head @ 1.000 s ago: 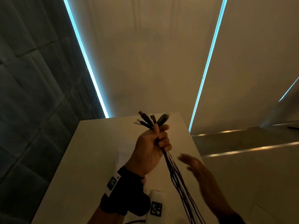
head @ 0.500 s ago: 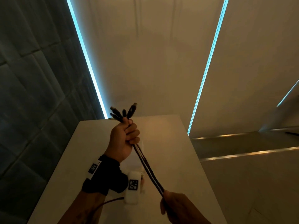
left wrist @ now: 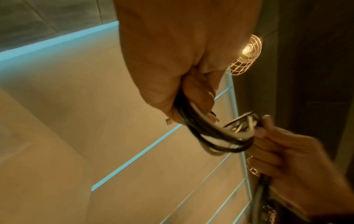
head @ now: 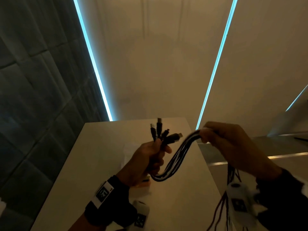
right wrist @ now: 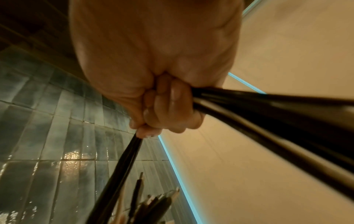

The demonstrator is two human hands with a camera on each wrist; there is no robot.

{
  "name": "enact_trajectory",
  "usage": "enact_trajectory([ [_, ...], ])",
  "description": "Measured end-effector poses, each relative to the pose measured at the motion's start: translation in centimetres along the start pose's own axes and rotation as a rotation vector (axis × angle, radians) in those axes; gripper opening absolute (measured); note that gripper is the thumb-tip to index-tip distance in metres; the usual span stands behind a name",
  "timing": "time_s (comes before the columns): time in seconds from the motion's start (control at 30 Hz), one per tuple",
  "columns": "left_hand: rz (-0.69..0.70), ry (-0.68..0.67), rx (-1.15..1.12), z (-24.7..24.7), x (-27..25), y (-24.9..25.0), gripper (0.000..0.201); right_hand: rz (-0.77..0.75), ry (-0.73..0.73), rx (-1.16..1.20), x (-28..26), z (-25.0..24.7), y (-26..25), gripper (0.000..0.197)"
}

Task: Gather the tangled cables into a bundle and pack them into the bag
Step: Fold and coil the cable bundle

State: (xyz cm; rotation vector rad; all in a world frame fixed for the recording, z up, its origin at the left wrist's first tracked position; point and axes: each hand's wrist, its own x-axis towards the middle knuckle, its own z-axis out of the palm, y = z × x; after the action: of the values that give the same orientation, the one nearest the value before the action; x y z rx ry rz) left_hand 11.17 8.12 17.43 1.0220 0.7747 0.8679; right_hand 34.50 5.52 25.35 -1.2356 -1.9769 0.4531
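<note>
A bundle of black and white cables (head: 175, 157) runs between both hands above the table. My left hand (head: 148, 160) grips the bundle just below its plug ends (head: 162, 134), which fan out upward. From that fist the cables loop down and rise to my right hand (head: 221, 144), which grips them higher up at the right. Loose cable tails (head: 221, 207) hang below the right hand. The left wrist view shows the cable loop (left wrist: 214, 136) between the two fists. In the right wrist view my fingers (right wrist: 168, 106) are curled round the cables (right wrist: 268, 115). No bag shows clearly.
A pale table (head: 103, 164) lies under the hands, and something pale and thin (head: 131, 152) lies on it behind the left hand. Dark tiled wall (head: 33, 97) stands to the left, a beige wall with blue light strips (head: 93, 60) behind. A ledge (head: 250, 152) runs at right.
My right hand has risen from the lower frame edge to the upper right, folding the cables into a loop. My left hand shifted right with the plug ends.
</note>
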Motion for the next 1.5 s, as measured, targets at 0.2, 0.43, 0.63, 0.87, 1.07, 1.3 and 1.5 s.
enact_trajectory([
  [0.2,-0.046,-0.125,0.219,1.7,-1.9,0.1,0.059,0.014,-0.064,-0.053,3.2,1.8,1.8,0.033],
  [0.43,-0.163,-0.092,0.312,1.3,-1.9,-1.0,0.037,0.003,-0.175,-0.006,3.7,3.9,2.5,0.032],
  [0.63,-0.133,-0.279,0.229,1.1,-2.3,-1.3,0.015,0.037,-0.300,0.042,3.3,4.2,3.4,0.033],
  [0.87,-0.208,-0.087,-0.145,1.8,-1.8,-2.5,0.041,0.356,-0.451,0.439,1.6,3.7,5.7,0.036],
  [1.07,-0.175,0.202,-0.237,0.1,-1.4,-2.4,0.054,0.572,-0.372,0.805,-2.1,4.3,9.3,0.052],
  [1.3,-0.139,0.362,-0.092,2.4,0.5,-3.6,0.072,0.157,0.366,0.129,-2.0,8.1,3.7,0.013],
  [1.5,-0.159,0.178,-0.180,3.7,1.1,-3.8,0.058,-0.132,0.146,0.019,-2.0,11.4,2.2,0.029],
])
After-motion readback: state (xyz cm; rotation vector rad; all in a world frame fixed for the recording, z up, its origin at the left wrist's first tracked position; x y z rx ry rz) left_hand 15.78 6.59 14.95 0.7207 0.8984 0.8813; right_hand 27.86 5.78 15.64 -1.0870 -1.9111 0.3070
